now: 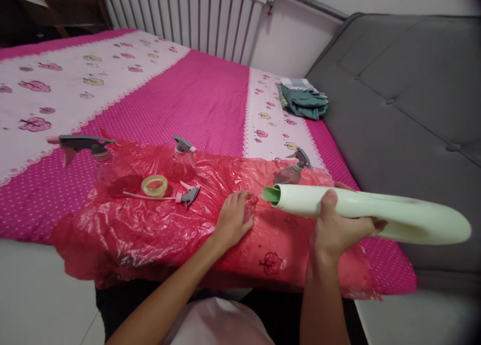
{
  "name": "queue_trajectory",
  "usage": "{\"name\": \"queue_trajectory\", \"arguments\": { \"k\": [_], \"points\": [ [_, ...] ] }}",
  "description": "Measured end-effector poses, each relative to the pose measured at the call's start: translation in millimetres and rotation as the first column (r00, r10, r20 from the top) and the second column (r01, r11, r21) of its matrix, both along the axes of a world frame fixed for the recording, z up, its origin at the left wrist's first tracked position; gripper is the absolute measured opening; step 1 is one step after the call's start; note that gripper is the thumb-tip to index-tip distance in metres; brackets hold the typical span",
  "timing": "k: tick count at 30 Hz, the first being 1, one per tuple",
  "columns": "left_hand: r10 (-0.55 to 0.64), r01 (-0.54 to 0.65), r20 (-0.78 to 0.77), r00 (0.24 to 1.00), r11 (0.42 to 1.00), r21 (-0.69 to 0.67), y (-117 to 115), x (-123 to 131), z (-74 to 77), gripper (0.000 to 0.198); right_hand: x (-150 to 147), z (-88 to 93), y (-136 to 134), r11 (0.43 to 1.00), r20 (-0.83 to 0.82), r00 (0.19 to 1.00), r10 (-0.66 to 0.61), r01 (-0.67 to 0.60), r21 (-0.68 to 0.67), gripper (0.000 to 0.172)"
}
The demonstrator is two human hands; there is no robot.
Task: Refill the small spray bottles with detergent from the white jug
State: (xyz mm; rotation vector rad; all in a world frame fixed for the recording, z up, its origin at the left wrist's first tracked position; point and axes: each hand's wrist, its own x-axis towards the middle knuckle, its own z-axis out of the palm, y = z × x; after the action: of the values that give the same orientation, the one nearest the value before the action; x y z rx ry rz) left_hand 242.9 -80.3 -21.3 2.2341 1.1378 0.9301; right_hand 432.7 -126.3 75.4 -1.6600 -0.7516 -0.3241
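My left hand [232,215] is wrapped round a small clear bottle [251,200], which stands uncapped on the red plastic sheet [165,234]. My right hand [338,224] grips a large pale green jug [421,217] by its handle. The jug lies nearly level in the air, and its green spout [271,194] points left at the small bottle's mouth, with a slight gap seen between them. Whether liquid flows I cannot tell. A loose spray trigger head [189,194] with a long dip tube lies left of my left hand.
Spray bottles with trigger heads stand on the sheet: one at left [108,169], one in the middle [181,159], one behind the jug [291,172]. A roll of tape [154,185] lies among them. Folded cloths [304,100] rest near the grey headboard [406,109].
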Motion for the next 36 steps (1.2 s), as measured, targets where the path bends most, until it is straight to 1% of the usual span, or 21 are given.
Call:
{"name": "queue_trajectory", "arguments": {
  "k": [3,7,9,11,15,17,21,24,26,31,36],
  "points": [
    [0.001,-0.001,0.002,1.000,1.000,-0.002,0.4,0.1,0.0,0.051,0.4,0.4,1.8,0.997,0.016,0.997,-0.074,0.074,0.007,0.045],
    [-0.001,0.001,0.000,1.000,1.000,-0.004,0.5,0.0,-0.1,0.051,0.5,0.2,2.3,0.991,0.012,0.991,-0.134,0.134,0.003,0.044],
    [-0.002,0.002,-0.003,1.000,1.000,-0.006,0.5,-0.1,0.0,0.052,0.6,0.1,2.1,0.993,0.007,0.993,-0.114,0.114,-0.008,0.045],
    [-0.005,0.005,-0.006,1.000,1.000,-0.006,0.6,-0.2,-0.1,0.052,0.6,0.0,2.0,0.998,0.004,0.998,-0.068,0.068,-0.015,0.047],
    [-0.009,0.009,-0.011,1.000,1.000,-0.005,1.1,0.1,-0.7,0.052,0.4,-0.1,2.0,1.000,0.004,1.000,-0.016,0.016,0.012,0.049],
    [-0.007,0.007,-0.012,1.000,1.000,-0.004,1.2,0.3,-1.1,0.052,0.3,0.3,2.0,1.000,0.006,1.000,-0.026,0.026,0.012,0.048],
    [-0.005,0.005,-0.006,1.000,1.000,-0.001,1.1,0.5,-1.2,0.052,-0.1,2.3,1.6,0.994,0.019,0.994,-0.103,0.104,-0.015,0.044],
    [-0.004,0.004,0.000,1.000,1.000,-0.001,1.1,0.3,-1.4,0.051,-0.6,3.9,1.3,0.991,0.028,0.990,-0.135,0.135,0.002,0.043],
    [-0.004,0.004,0.002,1.000,1.000,-0.003,1.1,0.1,-1.8,0.052,-1.2,4.7,1.2,0.992,0.029,0.991,-0.129,0.129,0.010,0.044],
    [-0.001,0.002,0.009,1.000,1.000,-0.004,1.1,-0.2,-1.8,0.052,-2.6,5.0,0.6,0.998,0.035,0.998,-0.061,0.062,-0.021,0.042],
    [-0.004,0.004,0.012,1.000,1.000,-0.001,0.7,-0.6,0.0,0.050,-2.0,3.7,0.7,0.995,0.023,0.995,-0.101,0.101,0.006,0.043]
  ]
}}
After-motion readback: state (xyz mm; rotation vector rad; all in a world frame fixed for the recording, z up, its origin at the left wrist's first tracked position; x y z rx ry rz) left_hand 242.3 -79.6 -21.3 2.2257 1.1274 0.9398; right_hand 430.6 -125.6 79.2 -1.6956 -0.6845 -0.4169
